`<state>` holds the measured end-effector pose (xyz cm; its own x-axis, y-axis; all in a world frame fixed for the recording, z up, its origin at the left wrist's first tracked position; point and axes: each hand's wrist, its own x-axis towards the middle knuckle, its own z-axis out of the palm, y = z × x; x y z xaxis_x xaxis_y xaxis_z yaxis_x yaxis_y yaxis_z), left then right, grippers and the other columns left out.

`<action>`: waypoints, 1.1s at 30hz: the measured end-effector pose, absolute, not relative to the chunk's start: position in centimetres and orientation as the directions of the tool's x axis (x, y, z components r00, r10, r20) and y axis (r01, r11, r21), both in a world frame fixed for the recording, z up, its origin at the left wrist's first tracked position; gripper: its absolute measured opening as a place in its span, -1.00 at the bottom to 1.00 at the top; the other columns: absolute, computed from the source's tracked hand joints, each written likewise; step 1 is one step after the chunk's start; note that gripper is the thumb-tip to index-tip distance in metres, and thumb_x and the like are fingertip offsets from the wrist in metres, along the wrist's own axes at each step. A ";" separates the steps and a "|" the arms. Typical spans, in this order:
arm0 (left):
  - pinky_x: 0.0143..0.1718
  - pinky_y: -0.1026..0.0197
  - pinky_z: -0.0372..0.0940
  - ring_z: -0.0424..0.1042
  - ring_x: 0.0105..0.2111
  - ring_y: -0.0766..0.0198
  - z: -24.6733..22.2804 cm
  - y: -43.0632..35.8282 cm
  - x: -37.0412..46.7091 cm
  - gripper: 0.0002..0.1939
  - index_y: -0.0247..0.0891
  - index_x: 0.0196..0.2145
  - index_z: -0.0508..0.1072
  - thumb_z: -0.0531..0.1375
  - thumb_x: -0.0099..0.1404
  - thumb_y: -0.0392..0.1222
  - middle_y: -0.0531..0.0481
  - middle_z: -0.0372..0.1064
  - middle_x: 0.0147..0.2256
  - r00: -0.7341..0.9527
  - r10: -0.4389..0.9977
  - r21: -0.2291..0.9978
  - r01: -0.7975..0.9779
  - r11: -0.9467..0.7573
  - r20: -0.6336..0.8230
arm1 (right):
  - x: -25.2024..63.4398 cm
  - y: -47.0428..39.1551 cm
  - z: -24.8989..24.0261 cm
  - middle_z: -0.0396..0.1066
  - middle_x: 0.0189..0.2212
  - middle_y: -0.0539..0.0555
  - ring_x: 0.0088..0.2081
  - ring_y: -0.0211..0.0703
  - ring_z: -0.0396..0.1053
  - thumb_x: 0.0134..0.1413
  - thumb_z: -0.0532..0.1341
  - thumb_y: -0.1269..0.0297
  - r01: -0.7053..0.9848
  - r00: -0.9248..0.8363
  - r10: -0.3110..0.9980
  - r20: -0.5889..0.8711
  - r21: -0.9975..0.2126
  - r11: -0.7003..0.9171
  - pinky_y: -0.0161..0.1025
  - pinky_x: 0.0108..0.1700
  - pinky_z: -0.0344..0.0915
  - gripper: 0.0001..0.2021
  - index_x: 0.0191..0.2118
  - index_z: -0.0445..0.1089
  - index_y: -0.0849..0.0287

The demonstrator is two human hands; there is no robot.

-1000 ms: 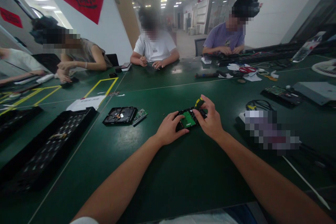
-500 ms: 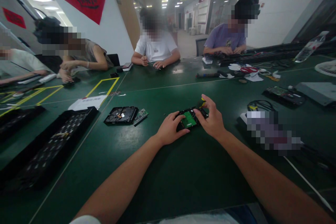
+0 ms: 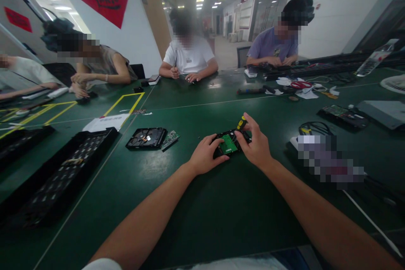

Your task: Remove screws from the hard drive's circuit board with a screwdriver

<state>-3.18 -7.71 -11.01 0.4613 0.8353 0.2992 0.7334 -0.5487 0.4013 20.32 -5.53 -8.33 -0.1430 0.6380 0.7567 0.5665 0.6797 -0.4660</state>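
A black hard drive with a green circuit board [image 3: 228, 144] facing up lies on the table in front of me. My left hand [image 3: 205, 155] is closed round its left end, fingers on top and thumb along the near edge. Over the drive's right part, my right hand [image 3: 255, 143] pinches a short screwdriver with a yellow and black handle [image 3: 242, 122]. The handle stands up, leaning slightly; its tip is hidden behind my thumb. To the left lies another hard drive [image 3: 147, 139], with a loose circuit board [image 3: 171, 140] beside it.
Long black trays [image 3: 68, 166] lie on the green table [image 3: 196, 211] at left. A pixelated object [image 3: 329, 158], a cable [image 3: 316, 128], another drive [image 3: 343, 117] and a grey box [image 3: 382, 114] are at right. Several people sit across, near a tilted bottle [image 3: 376, 58].
The screwdriver's handle has turned in my right fingers, and more of its yellow and black side shows. Both hands and the hard drive stay in nearly the same place.
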 end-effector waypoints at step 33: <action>0.32 -0.22 0.21 0.20 0.35 -0.17 -11.3 -7.7 -3.2 -0.25 -0.19 0.30 0.32 0.25 0.33 0.30 -0.32 0.17 0.35 0.463 0.832 0.386 0.738 -0.553 0.307 | 20.0 -5.9 -8.4 0.40 0.22 0.19 0.01 0.07 0.53 0.34 0.26 0.17 0.575 -0.137 0.604 0.785 -0.434 0.693 0.10 0.12 0.50 -0.36 0.44 0.08 -0.06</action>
